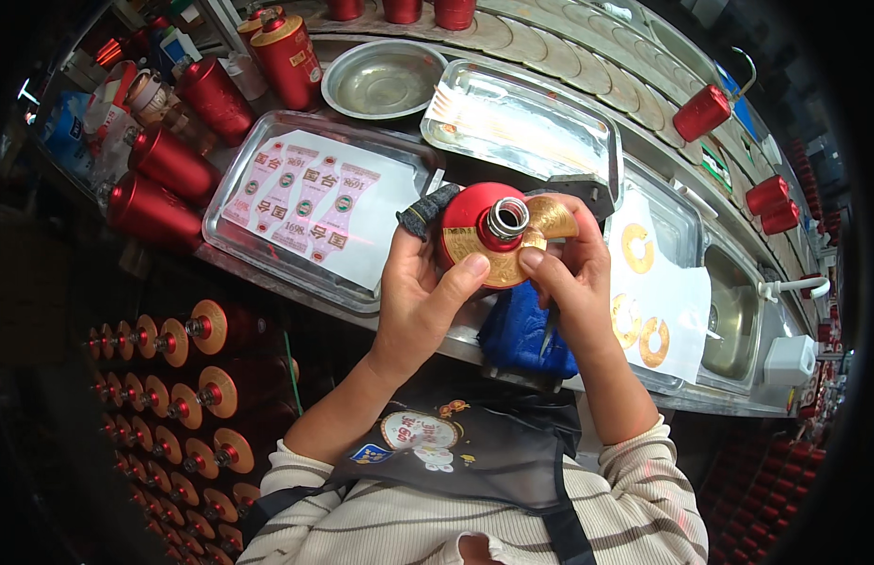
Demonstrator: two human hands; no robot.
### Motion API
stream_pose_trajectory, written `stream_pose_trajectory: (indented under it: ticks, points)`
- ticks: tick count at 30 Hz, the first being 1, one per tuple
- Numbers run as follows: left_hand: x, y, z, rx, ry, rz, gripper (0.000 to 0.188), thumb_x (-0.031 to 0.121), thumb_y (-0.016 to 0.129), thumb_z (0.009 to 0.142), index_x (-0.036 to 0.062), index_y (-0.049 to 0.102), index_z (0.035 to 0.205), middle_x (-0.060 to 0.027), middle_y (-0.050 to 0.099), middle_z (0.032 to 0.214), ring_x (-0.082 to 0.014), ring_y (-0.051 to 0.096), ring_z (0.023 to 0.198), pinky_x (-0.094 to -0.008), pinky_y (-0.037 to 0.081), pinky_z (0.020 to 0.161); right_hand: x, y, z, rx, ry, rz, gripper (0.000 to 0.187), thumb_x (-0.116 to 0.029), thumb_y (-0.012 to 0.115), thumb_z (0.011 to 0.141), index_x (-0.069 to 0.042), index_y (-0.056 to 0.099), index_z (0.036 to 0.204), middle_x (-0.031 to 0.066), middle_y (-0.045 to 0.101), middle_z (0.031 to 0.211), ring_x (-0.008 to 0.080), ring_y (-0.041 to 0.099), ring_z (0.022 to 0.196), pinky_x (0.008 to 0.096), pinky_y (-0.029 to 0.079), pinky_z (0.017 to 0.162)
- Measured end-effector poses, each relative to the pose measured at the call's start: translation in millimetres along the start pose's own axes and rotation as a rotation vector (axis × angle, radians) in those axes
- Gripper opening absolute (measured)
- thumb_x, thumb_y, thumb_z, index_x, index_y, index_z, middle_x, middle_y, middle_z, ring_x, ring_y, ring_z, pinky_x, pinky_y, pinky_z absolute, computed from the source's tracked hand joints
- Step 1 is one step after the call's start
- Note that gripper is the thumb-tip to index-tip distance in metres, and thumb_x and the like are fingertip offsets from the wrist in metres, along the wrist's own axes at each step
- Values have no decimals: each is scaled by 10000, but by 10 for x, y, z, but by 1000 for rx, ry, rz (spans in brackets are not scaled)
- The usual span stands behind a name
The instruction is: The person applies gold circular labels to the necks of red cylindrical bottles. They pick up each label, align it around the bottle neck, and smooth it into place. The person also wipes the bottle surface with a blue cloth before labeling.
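Observation:
In front of my chest I hold a red bottle [465, 204], its bare threaded neck tipped up toward me. My left hand [410, 299] is closed around the bottle's left side, thumb on the shoulder; a dark cover sits on one of its fingers. A gold ring-shaped label [554, 215] lies partly on the shoulder around the neck, its right part lifted off. My right hand [585, 278] pinches this label at the right side, thumb pressed near the neck. Below the bottle is a blue covered object [521, 331], partly hidden by my right hand.
A tray [214, 221] with a sheet of printed labels lies left, beside several red bottles [216, 99]. Beyond are a metal basin [385, 52] and another tray [617, 160]. At right, gold ring labels [654, 341] lie on white backing near a sink [733, 320]. A slatted conveyor [550, 56] runs behind.

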State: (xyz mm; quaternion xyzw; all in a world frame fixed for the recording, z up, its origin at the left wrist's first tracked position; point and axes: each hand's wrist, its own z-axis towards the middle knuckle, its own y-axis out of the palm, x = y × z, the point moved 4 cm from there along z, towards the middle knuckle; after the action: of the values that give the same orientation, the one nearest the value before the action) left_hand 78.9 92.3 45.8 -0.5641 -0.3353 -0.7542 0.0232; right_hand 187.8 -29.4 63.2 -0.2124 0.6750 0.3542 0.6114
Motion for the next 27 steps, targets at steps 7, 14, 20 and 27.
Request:
stream_pose_trajectory:
  ticks: [7, 14, 20, 27]
  points:
    - [-19, 13, -19, 36, -4, -15, 511, 82, 614, 963, -6, 379, 1409, -128, 519, 1337, -169, 538, 1214, -338, 440, 1056, -3, 41, 26, 78, -6, -8, 336, 22, 621, 890, -37, 535, 1209, 32, 583, 1133, 95, 597, 1004, 246, 510, 858]
    - [-2, 11, -12, 24, 30, -6, 484, 96, 616, 970, -10, 400, 1389, -110, 536, 1302, -152, 546, 1186, -318, 451, 1035, 5, 33, 20, 85, -4, 9, 335, 20, 624, 888, -44, 540, 1206, 32, 578, 1133, 113, 582, 1054, 275, 486, 931]
    - [-35, 28, -9, 76, 8, -26, 446, 111, 608, 979, -12, 427, 1367, -98, 548, 1271, -133, 547, 1156, -295, 453, 1013, 1, 48, -4, 83, -28, -54, 362, -11, 662, 881, -48, 539, 1219, 37, 582, 1150, 119, 593, 1067, 278, 508, 912]
    - [-28, 16, -12, 66, 44, -17, 433, 130, 599, 987, -15, 433, 1359, -98, 555, 1261, -127, 546, 1148, -292, 451, 1008, -6, 47, 7, 77, -30, -71, 361, -13, 667, 882, -51, 541, 1218, 38, 580, 1155, 125, 599, 1063, 268, 518, 892]
